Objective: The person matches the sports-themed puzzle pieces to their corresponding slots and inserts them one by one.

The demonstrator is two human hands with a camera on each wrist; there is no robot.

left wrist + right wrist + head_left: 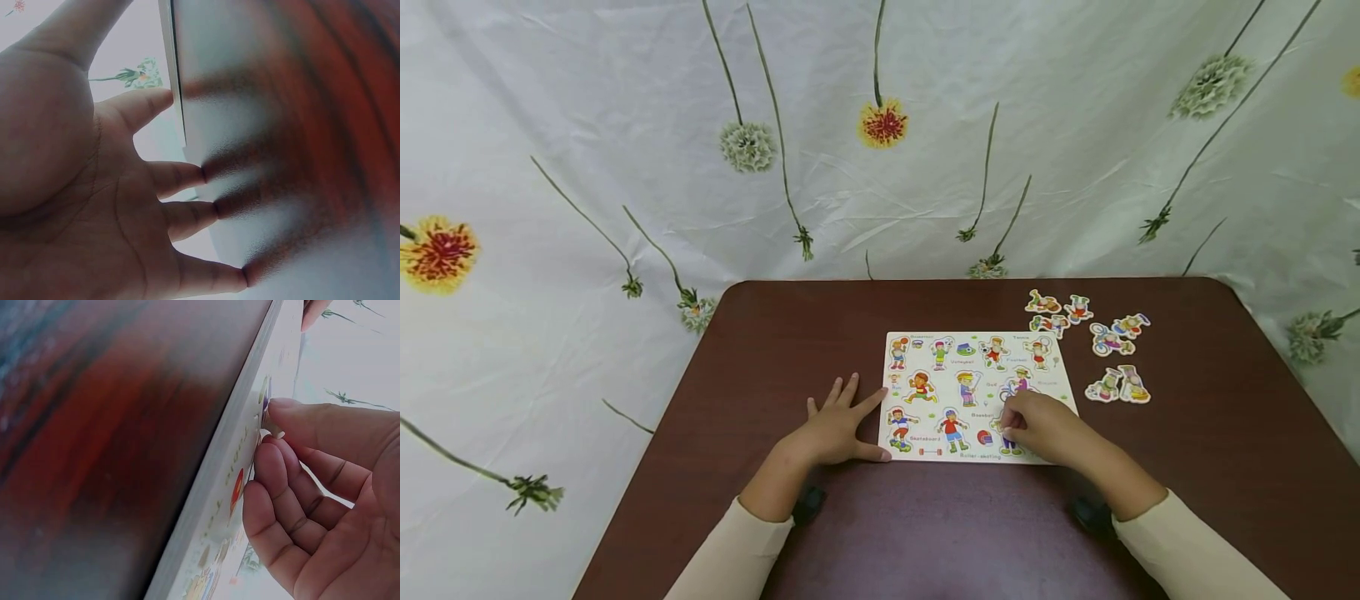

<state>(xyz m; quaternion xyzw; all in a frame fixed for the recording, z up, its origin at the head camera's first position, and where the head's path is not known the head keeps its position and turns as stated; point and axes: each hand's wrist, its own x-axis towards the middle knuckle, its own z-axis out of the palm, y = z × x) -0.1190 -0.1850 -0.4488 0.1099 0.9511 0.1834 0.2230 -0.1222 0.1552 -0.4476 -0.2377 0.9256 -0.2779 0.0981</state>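
Note:
A white puzzle board printed with small sports figures lies flat on the dark table. At its lower right corner my right hand pinches a puzzle piece between thumb and fingers. In the right wrist view, only a small pale bit of this piece shows at the fingertips, close against the board; the hand hides most of it. My left hand is spread on the table at the board's left edge, with thumb and index finger touching that edge. Its palm fills the left wrist view.
Loose figure pieces lie beyond the board's right side: a cluster by its top right corner, overlapping pieces farther right, and a pair nearer me. A flowered white cloth hangs behind the table.

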